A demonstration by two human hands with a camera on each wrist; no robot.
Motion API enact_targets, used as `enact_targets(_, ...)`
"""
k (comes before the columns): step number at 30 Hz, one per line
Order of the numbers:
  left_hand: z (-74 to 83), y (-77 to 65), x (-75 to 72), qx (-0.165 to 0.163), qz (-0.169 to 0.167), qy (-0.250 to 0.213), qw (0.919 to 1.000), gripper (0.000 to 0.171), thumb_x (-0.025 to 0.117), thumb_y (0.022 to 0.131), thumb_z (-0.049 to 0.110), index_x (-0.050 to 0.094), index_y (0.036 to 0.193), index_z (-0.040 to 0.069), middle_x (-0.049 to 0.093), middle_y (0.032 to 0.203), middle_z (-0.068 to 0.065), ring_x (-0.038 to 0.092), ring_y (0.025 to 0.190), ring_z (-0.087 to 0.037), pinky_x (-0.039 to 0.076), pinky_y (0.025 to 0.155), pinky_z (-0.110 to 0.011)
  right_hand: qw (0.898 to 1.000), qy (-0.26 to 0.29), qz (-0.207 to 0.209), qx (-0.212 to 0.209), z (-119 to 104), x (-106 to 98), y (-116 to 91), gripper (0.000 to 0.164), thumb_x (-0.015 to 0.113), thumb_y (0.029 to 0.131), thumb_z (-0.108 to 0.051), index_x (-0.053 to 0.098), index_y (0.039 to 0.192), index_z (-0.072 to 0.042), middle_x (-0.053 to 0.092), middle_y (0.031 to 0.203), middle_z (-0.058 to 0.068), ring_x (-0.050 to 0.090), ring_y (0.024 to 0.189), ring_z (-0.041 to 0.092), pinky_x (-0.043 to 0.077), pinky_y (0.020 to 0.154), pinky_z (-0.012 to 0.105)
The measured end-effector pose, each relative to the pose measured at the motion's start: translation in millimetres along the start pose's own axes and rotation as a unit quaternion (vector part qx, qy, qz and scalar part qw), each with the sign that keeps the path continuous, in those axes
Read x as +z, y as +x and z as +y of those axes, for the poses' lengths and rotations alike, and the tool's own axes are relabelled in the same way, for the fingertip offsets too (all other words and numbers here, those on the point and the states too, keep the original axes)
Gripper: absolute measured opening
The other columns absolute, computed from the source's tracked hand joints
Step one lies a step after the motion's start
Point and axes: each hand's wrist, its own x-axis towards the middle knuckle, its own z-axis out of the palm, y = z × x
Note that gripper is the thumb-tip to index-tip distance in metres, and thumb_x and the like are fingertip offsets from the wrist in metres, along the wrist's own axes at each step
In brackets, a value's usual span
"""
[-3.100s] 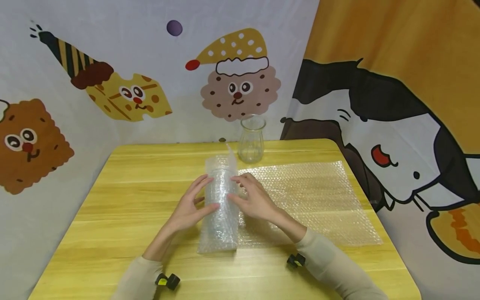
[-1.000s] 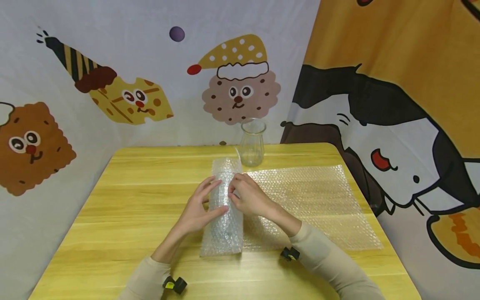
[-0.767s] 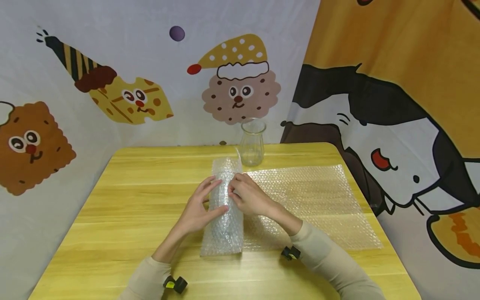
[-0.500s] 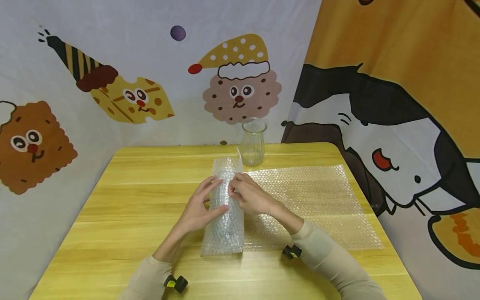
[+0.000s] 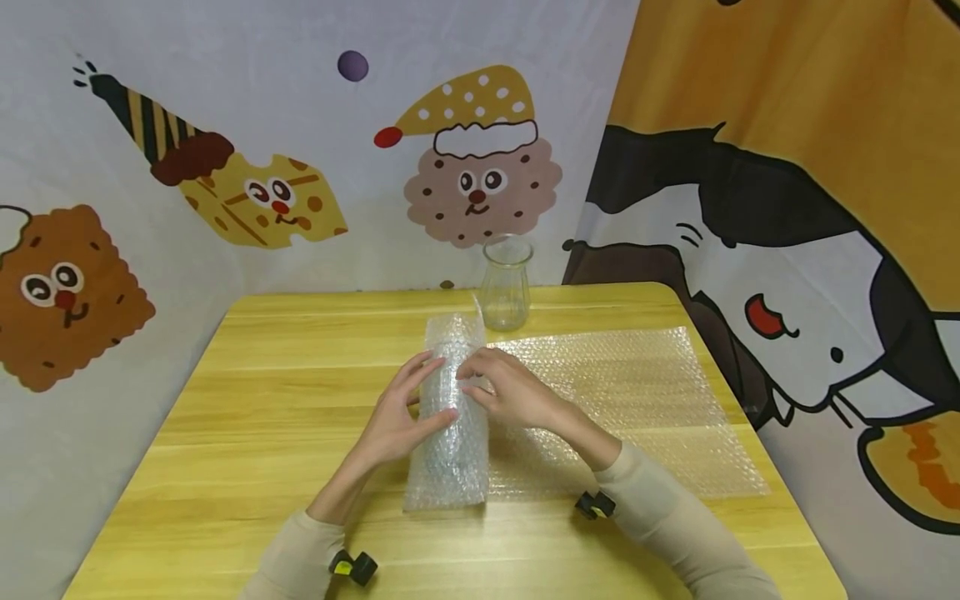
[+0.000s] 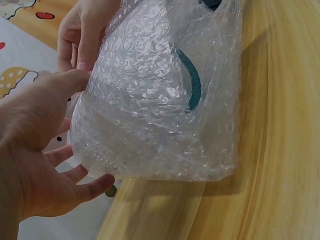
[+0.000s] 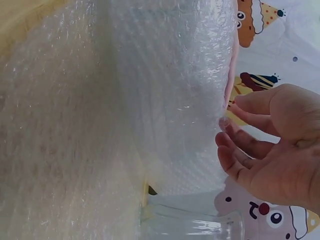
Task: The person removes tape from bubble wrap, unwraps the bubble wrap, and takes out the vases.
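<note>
A bundle wrapped in clear bubble wrap (image 5: 450,471) lies lengthwise on the table in the head view; what it contains is mostly hidden. Through the wrap, a curved dark green mark (image 6: 192,82) shows in the left wrist view. My left hand (image 5: 393,421) holds the bundle from its left side, thumb on top and fingers around the flank. On the other side, my right hand (image 5: 521,396) has its fingertips at the upper surface, thumb apart from the bent fingers. A small transparent bit (image 7: 223,123) is by those fingertips in the right wrist view.
A flat bubble wrap sheet (image 5: 630,417) spreads over the table's right half, its left edge by the bundle. Behind the bundle, a clear glass jar (image 5: 506,292) stands near the back edge of the wooden table (image 5: 285,400). Patterned cloth (image 5: 300,100) hangs behind.
Since three seconds ago the bundle has shifted slightly right in the head view. My right hand's fingers came together in a pinch on top, and now have spread apart again. The left hand kept its hold.
</note>
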Motion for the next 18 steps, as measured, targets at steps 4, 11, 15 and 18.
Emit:
enact_targets(4,0.9,-0.3,0.1,-0.004,-0.002,-0.004,1.0,0.082,0.089,0.099,0.032,0.051,0.17,0.022,0.03,0.187,-0.013,0.037,0.165,-0.058,0.054,0.117,-0.078,1.0,-0.019,0.012,-0.012,0,1,-3,0.028,0.073,0.11,-0.017,0.078,0.133,-0.004,0.077,0.135,0.011,0.072,0.129,0.03,0.062,0.116,0.052)
enact_targets(11,2.8,-1.3,2.2,-0.022,-0.009,-0.023,0.9995,0.083,0.089,0.098,0.031,0.05,0.171,0.026,0.027,0.188,-0.008,0.033,0.168,-0.055,0.051,0.118,-0.08,0.99,-0.113,0.05,-0.062,-7,11,-4,0.025,0.079,0.106,-0.016,0.083,0.126,-0.002,0.078,0.126,0.01,0.072,0.115,0.024,0.065,0.106,0.038)
enact_targets(15,4.4,-1.2,3.5,-0.025,-0.008,-0.021,0.9994,0.084,0.089,0.098,0.031,0.049,0.172,0.026,0.026,0.188,-0.009,0.032,0.168,-0.056,0.05,0.118,-0.081,0.985,-0.136,0.071,-0.084,-12,13,-5,0.016,0.083,0.102,-0.011,0.086,0.115,-0.003,0.079,0.118,0.009,0.072,0.106,0.022,0.066,0.098,0.034)
enact_targets(18,6.1,-1.0,3.8,-0.023,-0.006,-0.022,0.9995,0.085,0.09,0.097,0.03,0.049,0.172,0.024,0.026,0.188,-0.01,0.032,0.168,-0.057,0.049,0.118,-0.083,0.983,-0.14,0.076,-0.09,-14,14,-4,0.012,0.083,0.1,-0.009,0.087,0.11,-0.004,0.08,0.115,0.009,0.072,0.104,0.022,0.066,0.095,0.032)
